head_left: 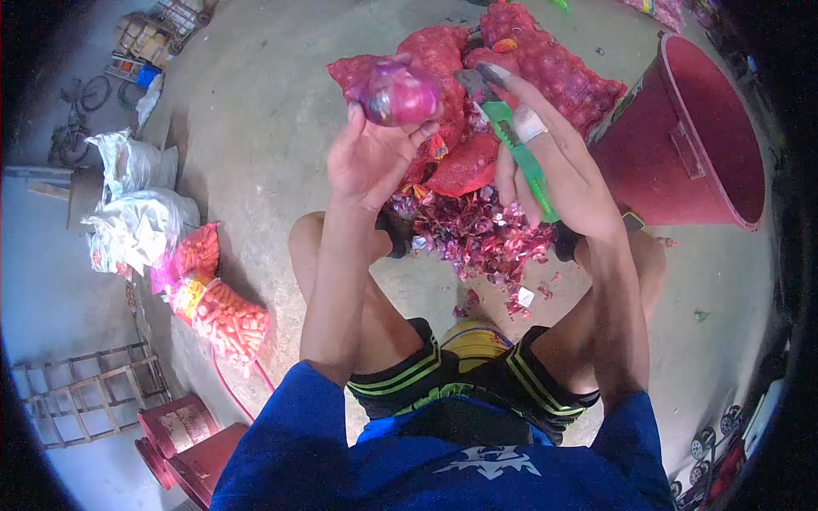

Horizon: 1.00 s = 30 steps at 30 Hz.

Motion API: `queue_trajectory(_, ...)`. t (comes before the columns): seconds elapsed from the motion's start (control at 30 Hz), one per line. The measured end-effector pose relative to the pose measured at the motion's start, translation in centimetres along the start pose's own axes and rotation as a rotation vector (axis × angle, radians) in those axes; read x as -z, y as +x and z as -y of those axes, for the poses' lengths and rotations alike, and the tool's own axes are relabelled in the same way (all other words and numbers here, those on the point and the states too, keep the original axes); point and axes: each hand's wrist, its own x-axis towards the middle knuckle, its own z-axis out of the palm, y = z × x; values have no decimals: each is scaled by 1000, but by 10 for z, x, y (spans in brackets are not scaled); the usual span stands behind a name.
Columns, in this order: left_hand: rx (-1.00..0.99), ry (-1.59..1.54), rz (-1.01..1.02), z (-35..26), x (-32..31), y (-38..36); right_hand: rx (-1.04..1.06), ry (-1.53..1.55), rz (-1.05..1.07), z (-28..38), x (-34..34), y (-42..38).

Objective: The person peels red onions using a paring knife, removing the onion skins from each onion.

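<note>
While the left hand [371,162] lifts an onion [399,92] in curled fingertips above the peel pile [481,234], the right hand [558,170] grips a green knife [520,153] beside it, near the red tub [707,128].

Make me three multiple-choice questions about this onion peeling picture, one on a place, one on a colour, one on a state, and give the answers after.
1. Where does the pile of onion peels lie?
A. in the red tub
B. on the floor between the person's knees
C. on the white sacks

2. What colour is the handle of the knife?
A. green
B. yellow
C. black

3. How does the red tub stand?
A. upright
B. upside down
C. tipped on its side

Answers: 1 B, the peels sit on the concrete below both hands. 2 A, the right hand grips a green handle. 3 C, its opening faces sideways. The left hand holds the onion.
</note>
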Motion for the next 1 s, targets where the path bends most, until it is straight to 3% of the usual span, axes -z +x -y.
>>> queue_trajectory(0.1, -17, 174, -56, 2, -14, -2, 11, 30, 62, 2, -4, -3)
queue_trajectory(0.2, -26, 83, -100, 3, -30, 2, 31, 12, 70, 3, -7, -4)
queue_trajectory(0.53, -13, 201, -10, 0, -23, 5, -37, -33, 89, 8, -5, -5)
queue_trajectory(0.7, -128, -139, -166, 22, -25, 11, -64, 26, 25, -4, -15, -1)
queue_trajectory(0.73, -134, -138, -168, 21, -23, 14, -103, -80, 67, -8, -18, -2)
queue_trajectory(0.8, -271, 183, -368, 16, -22, 23, -140, -187, 114, -18, -20, 2)
queue_trajectory(0.83, -367, 220, -380, 14, -23, 23, -45, -221, 49, -26, -17, 5)
queue_trajectory(0.87, -372, 218, -386, 12, -24, 23, 50, -256, -16, -29, -16, 7)
queue_trajectory(0.93, -395, 516, -464, 5, -33, 23, 23, -263, -92, -16, -12, 10)
queue_trajectory(1.0, -393, 606, -447, 4, -45, 22, 212, -357, -145, -13, -8, 10)
